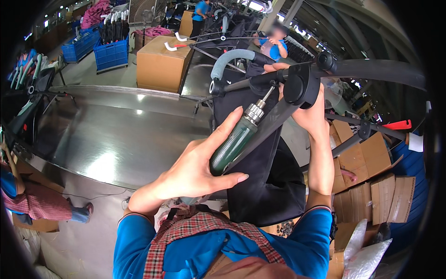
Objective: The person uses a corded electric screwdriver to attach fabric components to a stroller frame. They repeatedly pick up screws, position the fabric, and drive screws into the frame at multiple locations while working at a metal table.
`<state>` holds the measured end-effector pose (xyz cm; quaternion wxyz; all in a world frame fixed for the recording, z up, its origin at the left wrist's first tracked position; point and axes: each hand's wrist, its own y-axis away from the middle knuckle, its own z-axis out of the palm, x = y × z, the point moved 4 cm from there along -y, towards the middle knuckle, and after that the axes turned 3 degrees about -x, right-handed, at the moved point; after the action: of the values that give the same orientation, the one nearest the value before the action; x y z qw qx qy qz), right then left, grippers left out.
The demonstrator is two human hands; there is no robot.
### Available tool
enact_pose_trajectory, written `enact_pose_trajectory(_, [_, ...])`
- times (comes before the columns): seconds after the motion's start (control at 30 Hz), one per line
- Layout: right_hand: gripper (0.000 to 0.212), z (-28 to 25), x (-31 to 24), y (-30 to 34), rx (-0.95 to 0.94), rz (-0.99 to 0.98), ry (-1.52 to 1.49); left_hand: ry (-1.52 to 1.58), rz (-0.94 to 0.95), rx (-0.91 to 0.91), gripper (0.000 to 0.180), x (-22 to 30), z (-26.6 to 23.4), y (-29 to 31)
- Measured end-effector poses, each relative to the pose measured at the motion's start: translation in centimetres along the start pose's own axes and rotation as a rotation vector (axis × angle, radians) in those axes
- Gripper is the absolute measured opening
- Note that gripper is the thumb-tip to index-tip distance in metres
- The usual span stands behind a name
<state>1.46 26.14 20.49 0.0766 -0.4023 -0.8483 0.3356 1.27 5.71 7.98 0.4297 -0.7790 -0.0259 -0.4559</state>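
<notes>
My left hand (195, 169) is wrapped around a green electric screwdriver (235, 142), with finger and thumb along opposite sides of its body. Its thin bit points up and away, its tip meeting or very near a black plastic joint (297, 86) on a dark tubular frame, which looks like a stroller's. Behind that joint my right hand (310, 109) grips the frame, its fingers partly hidden. A black tube (371, 69) runs right from the joint. A curved grey foam handle (234, 58) rises just beyond, and black fabric (260, 186) hangs below.
A shiny metal worktable (116, 135) stretches to the left. Past it stand a large cardboard box (163, 63) and blue crates (111, 53). Flattened cartons (371, 200) lean at right. Co-workers are at the far side (276, 44) and at left (42, 200).
</notes>
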Motion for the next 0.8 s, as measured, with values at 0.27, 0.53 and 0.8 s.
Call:
enact_pose_trajectory(0.27, [0.035,-0.2,-0.1,0.2,0.025,-0.011,0.046,0.924,-0.236,-0.129,0.104,-0.6,1.6,-0.3])
enact_pose_trajectory(0.53, [0.045,-0.6,-0.6,0.8,0.011,0.056,-0.047,1.032,-0.218,-0.097,0.11,-1.8,1.6,0.7])
enact_pose_trajectory(0.8, [0.031,-9.5,6.2,19.4,0.069,0.453,-0.065,1.147,-0.057,-0.073,0.121,-0.4,7.2,7.1])
